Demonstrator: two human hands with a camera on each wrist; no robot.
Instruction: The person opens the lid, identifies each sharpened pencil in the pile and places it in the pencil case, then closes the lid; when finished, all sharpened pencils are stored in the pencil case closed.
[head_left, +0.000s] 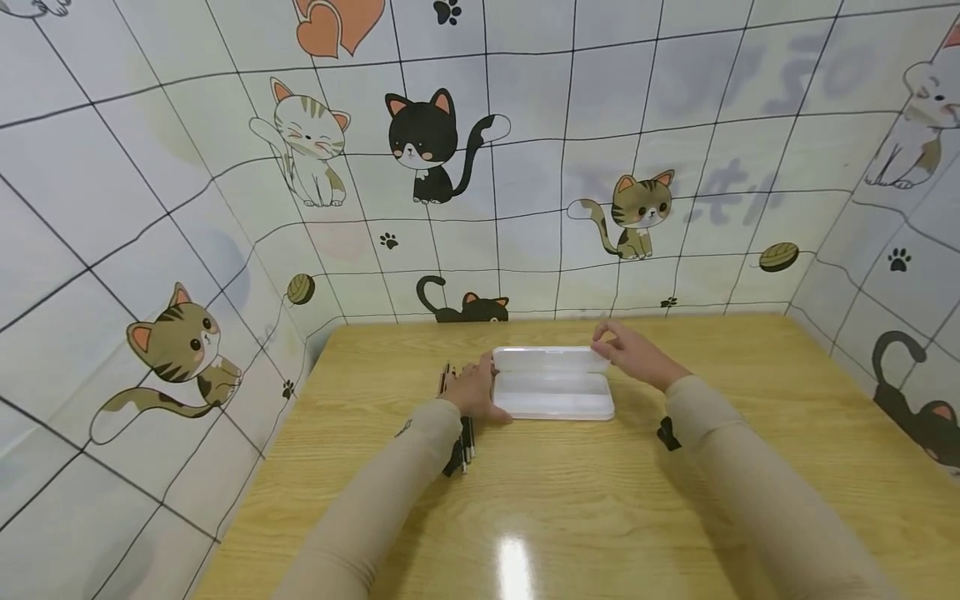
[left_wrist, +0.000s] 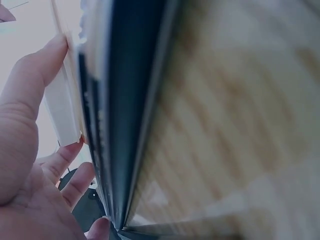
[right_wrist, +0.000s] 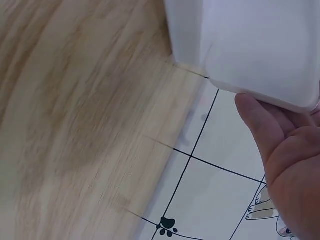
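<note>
A white plastic pencil case (head_left: 555, 406) lies on the table with its lid (head_left: 546, 360) raised at the back. My left hand (head_left: 472, 390) is at its left end, thumb at the front corner and fingertips at the lid side. The left wrist view shows the thumb (left_wrist: 37, 70) and forefinger spanning that end, holding it. My right hand (head_left: 637, 354) pinches the lid's right edge. In the right wrist view, the thumb (right_wrist: 257, 117) lies on the lid's rim (right_wrist: 280, 102), with fingers behind it. Several slim dark pencils (head_left: 467, 442) lie under my left wrist, partly hidden.
A small black object (head_left: 668, 434) is beside my right wrist. The wooden table (head_left: 592, 508) meets a white wall covering (head_left: 540, 183) with cat drawings at the back and sides. Dark strips (left_wrist: 132, 90) stand close to the left wrist camera.
</note>
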